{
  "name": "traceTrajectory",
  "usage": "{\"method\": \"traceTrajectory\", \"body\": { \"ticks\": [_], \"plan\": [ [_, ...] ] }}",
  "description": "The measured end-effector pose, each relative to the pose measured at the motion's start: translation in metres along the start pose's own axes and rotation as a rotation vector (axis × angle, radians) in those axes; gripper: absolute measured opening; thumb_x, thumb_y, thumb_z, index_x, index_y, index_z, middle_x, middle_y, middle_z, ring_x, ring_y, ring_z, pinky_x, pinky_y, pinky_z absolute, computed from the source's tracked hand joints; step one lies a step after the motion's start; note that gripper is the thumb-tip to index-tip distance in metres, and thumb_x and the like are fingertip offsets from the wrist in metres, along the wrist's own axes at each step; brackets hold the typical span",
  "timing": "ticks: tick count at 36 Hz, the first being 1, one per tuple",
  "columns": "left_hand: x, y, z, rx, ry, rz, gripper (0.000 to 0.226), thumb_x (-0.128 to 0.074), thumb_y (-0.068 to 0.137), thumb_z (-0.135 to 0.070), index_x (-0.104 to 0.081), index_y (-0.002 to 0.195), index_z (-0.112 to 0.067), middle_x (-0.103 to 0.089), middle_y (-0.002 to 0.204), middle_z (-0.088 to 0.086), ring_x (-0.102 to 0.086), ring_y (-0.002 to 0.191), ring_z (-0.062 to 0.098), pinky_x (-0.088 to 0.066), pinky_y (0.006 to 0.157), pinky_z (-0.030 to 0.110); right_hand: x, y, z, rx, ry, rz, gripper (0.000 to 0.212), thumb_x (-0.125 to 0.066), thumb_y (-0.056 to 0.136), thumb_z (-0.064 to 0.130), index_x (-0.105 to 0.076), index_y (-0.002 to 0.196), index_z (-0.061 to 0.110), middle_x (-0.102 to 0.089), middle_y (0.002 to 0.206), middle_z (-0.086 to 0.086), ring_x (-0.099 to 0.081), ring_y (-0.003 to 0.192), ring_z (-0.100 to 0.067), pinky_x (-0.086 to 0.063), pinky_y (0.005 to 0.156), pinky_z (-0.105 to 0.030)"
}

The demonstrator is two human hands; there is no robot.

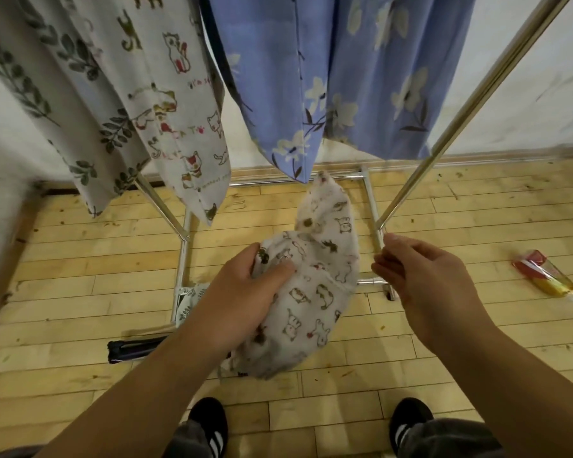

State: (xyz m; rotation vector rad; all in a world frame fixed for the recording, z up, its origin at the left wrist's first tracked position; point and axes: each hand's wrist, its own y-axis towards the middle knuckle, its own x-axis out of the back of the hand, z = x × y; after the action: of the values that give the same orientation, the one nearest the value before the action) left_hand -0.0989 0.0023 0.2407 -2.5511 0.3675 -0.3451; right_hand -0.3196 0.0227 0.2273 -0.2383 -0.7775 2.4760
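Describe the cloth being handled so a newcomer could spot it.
Start at the metal drying rack with cloths hanging from it. In front of its base, the left hand grips a bunched white cloth with small cat drawings; unlike its neighbours, it is not hanging.

I see a bundled cloth point(315, 292) in my left hand point(242, 292), with my right hand point(424, 276) just to its right, apart from it. Behind both stands a drying rack point(440, 150) with sheets point(361, 77) hanging on it. On the floor point(80, 276), a wrapper point(543, 276) lies far right and a pouch point(136, 350) lies left.
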Motion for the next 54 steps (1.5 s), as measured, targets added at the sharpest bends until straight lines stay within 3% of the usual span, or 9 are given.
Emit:
{"method": "traceTrajectory", "body": {
  "ticks": [4, 15, 22, 28, 32, 37, 42, 49, 54],
  "plan": [
    [0.003, 0.004, 0.005, 0.079, 0.003, -0.032, 0.016, -0.064, 0.096, -0.043, -0.065, 0.112, -0.041, -0.077, 0.097, -0.017, -0.076, 0.087, 0.007, -0.06, 0.088, 0.041, -0.006, -0.006, 0.0, -0.001, -0.003, 0.114, 0.014, -0.069, 0.096, 0.017, -0.074, 0.101, 0.005, -0.073, 0.098, -0.012, -0.073, 0.094, -0.023, -0.059, 0.08, -0.029],
    [0.003, 0.01, 0.009, 0.176, -0.199, -0.077, 0.017, -0.055, 0.105, -0.035, -0.069, 0.115, -0.034, -0.079, 0.105, -0.004, -0.077, 0.096, 0.021, -0.061, 0.091, 0.05, -0.014, -0.019, -0.009, 0.15, -0.322, 0.475, 0.03, -0.052, 0.104, 0.005, -0.079, 0.099, 0.016, -0.072, 0.083, -0.006, -0.07, 0.077, -0.02, -0.059, 0.069, -0.027],
    [0.001, 0.011, 0.002, 0.277, -0.436, -0.056, 0.023, -0.062, 0.102, -0.025, -0.07, 0.119, -0.013, -0.08, 0.104, 0.009, -0.077, 0.098, 0.026, -0.058, 0.097, 0.046, -0.015, -0.025, -0.011, 0.275, -0.551, 0.567, 0.015, -0.07, 0.092, 0.036, -0.08, 0.104, 0.031, -0.078, 0.098, 0.006, -0.074, 0.091, -0.014, -0.063, 0.079, -0.033],
    [0.003, 0.008, -0.002, 0.241, -0.585, 0.084, 0.044, -0.065, 0.093, -0.029, -0.066, 0.126, 0.0, -0.074, 0.118, 0.019, -0.071, 0.113, 0.033, -0.05, 0.108, 0.049, -0.016, -0.027, -0.011, 0.39, -0.641, 0.549, 0.058, -0.075, 0.067, 0.059, -0.074, 0.119, 0.032, -0.073, 0.107, 0.013, -0.069, 0.099, -0.006, -0.062, 0.084, -0.032],
    [0.004, 0.009, 0.0, 0.12, -0.527, 0.249, 0.05, -0.067, 0.092, -0.026, -0.058, 0.137, -0.007, -0.069, 0.13, 0.017, -0.066, 0.123, 0.032, -0.046, 0.113, 0.047, -0.015, -0.026, -0.009, 0.363, -0.631, 0.507, 0.021, -0.073, 0.089, 0.037, -0.076, 0.11, 0.035, -0.077, 0.097, 0.016, -0.071, 0.093, -0.003, -0.062, 0.079, -0.026],
    [0.0, 0.01, 0.008, 0.009, -0.311, 0.244, 0.081, -0.089, 0.078, -0.023, -0.046, 0.145, -0.039, -0.071, 0.13, -0.008, -0.068, 0.12, 0.014, -0.053, 0.1, 0.033, -0.016, -0.027, -0.007, 0.296, -0.516, 0.482, 0.019, -0.063, 0.098, 0.033, -0.078, 0.108, 0.027, -0.079, 0.087, 0.01, -0.073, 0.078, -0.005, -0.056, 0.066, -0.016],
    [0.0, 0.012, 0.009, 0.036, -0.136, 0.033, 0.024, -0.065, 0.099, -0.031, -0.069, 0.122, -0.028, -0.077, 0.113, -0.004, -0.075, 0.102, 0.01, -0.059, 0.094, 0.032, -0.016, -0.026, -0.008, 0.278, -0.554, 0.466, 0.022, -0.06, 0.098, 0.038, -0.078, 0.106, 0.027, -0.078, 0.086, 0.011, -0.073, 0.077, -0.006, -0.057, 0.066, -0.018],
    [0.004, 0.016, 0.012, 0.078, -0.071, -0.056, 0.017, -0.061, 0.1, -0.038, -0.078, 0.099, -0.035, -0.078, 0.105, -0.01, -0.072, 0.105, 0.009, -0.056, 0.1, 0.04, -0.017, -0.024, -0.01, 0.26, -0.55, 0.442, 0.019, -0.062, 0.099, 0.036, -0.079, 0.1, 0.028, -0.078, 0.084, 0.009, -0.074, 0.077, -0.01, -0.062, 0.071, -0.025],
    [0.006, 0.022, 0.011, 0.138, -0.215, -0.141, 0.024, -0.053, 0.101, -0.02, -0.073, 0.111, -0.012, -0.079, 0.104, 0.002, -0.075, 0.101, 0.02, -0.057, 0.099, 0.043, -0.014, -0.021, -0.011, 0.252, -0.561, 0.346, 0.015, -0.067, 0.096, 0.038, -0.079, 0.092, 0.031, -0.075, 0.075, 0.013, -0.069, 0.065, 0.0, -0.052, 0.059, -0.013]
  ]
}}
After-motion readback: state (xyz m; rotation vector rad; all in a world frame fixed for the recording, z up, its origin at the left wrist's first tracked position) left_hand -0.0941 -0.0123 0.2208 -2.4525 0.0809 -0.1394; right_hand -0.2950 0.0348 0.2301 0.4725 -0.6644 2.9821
